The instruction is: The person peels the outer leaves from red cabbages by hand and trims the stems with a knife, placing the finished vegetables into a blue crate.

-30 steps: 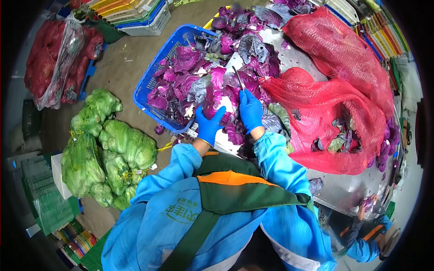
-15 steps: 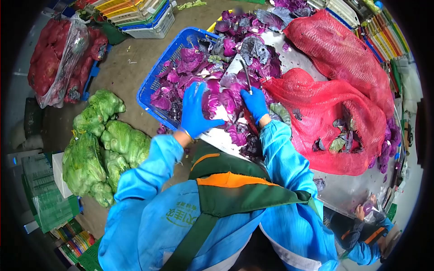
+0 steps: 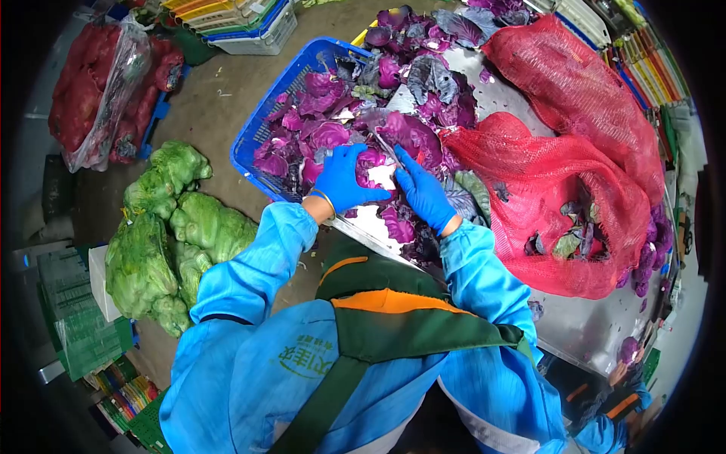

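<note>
My left hand (image 3: pixel 348 180), in a blue glove, curves its fingers and thumb around a red cabbage (image 3: pixel 370 161) whose purple leaves and pale cut part show between my hands. Against the cabbage's right side, my right hand (image 3: pixel 423 191), also gloved, is closed on a knife (image 3: pixel 386 147). Its narrow blade points up and to the left; the handle is hidden in my fist. Just beyond both hands, a large loose purple leaf (image 3: pixel 414 138) lies on the heap. A blue crate (image 3: pixel 243 144) full of purple leaves stands to the left.
Red mesh sacks (image 3: pixel 578 106) lie on the metal table (image 3: pixel 582 325) at right, one with leaves inside. Green lettuces (image 3: pixel 147 261) in plastic sit at left. Stacked crates (image 3: pixel 253 34) stand behind. Another person's hand (image 3: pixel 618 372) is near a cabbage at lower right.
My right hand has moved slightly down, and the knife has tilted from near upright to the left, close to the cabbage. My left hand has shifted right and closed in around the cabbage.
</note>
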`<state>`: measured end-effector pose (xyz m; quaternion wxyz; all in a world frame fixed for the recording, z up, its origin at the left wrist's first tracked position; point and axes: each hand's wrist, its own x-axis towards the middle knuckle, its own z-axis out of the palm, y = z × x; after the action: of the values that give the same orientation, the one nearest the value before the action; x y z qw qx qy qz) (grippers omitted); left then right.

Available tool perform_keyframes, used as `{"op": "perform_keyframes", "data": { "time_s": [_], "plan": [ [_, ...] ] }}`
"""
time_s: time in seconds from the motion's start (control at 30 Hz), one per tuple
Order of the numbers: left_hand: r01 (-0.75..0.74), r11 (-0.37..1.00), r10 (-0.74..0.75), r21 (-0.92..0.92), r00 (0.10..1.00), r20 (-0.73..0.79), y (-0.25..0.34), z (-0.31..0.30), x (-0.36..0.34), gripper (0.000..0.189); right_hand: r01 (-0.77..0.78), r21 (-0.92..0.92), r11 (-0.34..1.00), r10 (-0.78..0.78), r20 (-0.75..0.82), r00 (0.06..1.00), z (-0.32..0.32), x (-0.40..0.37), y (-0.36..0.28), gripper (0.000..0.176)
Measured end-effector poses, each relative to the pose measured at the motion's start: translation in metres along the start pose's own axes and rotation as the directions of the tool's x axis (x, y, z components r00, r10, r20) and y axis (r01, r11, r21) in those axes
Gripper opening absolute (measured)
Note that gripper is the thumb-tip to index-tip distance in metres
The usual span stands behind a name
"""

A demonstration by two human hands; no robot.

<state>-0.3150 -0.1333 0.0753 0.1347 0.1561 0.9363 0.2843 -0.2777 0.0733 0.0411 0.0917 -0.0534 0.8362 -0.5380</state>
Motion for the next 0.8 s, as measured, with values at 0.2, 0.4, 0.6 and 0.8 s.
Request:
{"op": "perform_keyframes", "data": {
  "time_s": [0.2,0.4,0.6,0.8],
  "plan": [
    [-0.143,0.964,0.121,-0.226,0.987,-0.108,-0.029,0.032,0.003,0.109,0.037,-0.171,0.985,-0.043,-0.032,0.999,0.014,-0.017,-0.013,0.061],
    [-0.239,0.956,0.206,-0.168,0.96,-0.191,-0.02,0.042,-0.016,0.108,-0.35,-0.042,0.936,0.316,-0.343,0.885,0.021,0.021,0.014,0.046],
    [-0.245,0.903,0.137,-0.352,0.942,-0.306,-0.041,0.053,-0.035,0.106,-0.113,0.199,0.973,0.185,-0.393,0.901,0.019,0.068,0.058,0.041],
    [-0.32,0.897,0.264,-0.304,0.941,-0.211,-0.039,0.042,-0.032,0.108,0.092,-0.067,0.994,-0.099,-0.111,0.989,-0.01,0.05,-0.001,0.081]
  ]
}}
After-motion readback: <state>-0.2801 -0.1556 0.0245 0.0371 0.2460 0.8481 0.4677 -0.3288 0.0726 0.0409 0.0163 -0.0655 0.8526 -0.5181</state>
